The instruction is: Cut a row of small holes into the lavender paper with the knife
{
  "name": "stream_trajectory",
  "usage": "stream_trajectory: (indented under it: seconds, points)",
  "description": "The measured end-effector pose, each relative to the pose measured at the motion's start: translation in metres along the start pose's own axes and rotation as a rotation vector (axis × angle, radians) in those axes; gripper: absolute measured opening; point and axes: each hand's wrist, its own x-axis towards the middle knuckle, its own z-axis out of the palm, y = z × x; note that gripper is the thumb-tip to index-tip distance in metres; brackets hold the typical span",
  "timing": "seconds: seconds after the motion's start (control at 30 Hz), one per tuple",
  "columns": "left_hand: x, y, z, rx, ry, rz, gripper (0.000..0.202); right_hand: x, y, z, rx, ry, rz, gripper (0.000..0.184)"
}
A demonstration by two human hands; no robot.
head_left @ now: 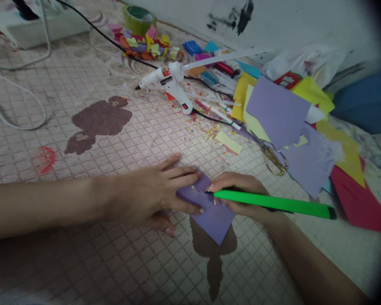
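Note:
A small piece of purple paper (220, 224) lies on the patterned cloth, its lower corner turned toward me. My left hand (152, 188) rests flat across its left side, fingers spread, pressing on it. In my right hand (244, 190) is a bright green pen (279, 203) with a dark tip, gripped near that tip. The tip is at the middle of the purple paper, close to my left fingertips. Some small pale marks or bits show on the paper there. My right fingers partly cover the paper's right edge.
A white glue gun (180, 91) lies beyond my hands, its black cord running right. Gold-handled scissors (274, 159) sit beside purple sheets (277, 110) and red paper (358, 203). Green tape (139, 21), colourful foam flowers (149, 46) and a white power strip (34, 27) are farther back.

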Motion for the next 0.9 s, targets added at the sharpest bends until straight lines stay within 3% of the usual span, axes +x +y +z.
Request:
stream_trajectory:
  seconds: [0.3, 0.6, 0.9]
  points:
    - [0.006, 0.011, 0.005, 0.065, 0.049, -0.063, 0.056, -0.001, -0.002, -0.002, -0.004, -0.032, -0.014, 0.023]
    - [0.003, -0.014, -0.005, -0.030, -0.046, 0.082, 0.058, -0.002, 0.007, -0.004, 0.053, -0.032, 0.009, 0.026]
    - [0.004, -0.010, -0.004, -0.062, -0.027, 0.021, 0.060, 0.005, -0.009, -0.005, -0.062, -0.056, -0.040, 0.021]
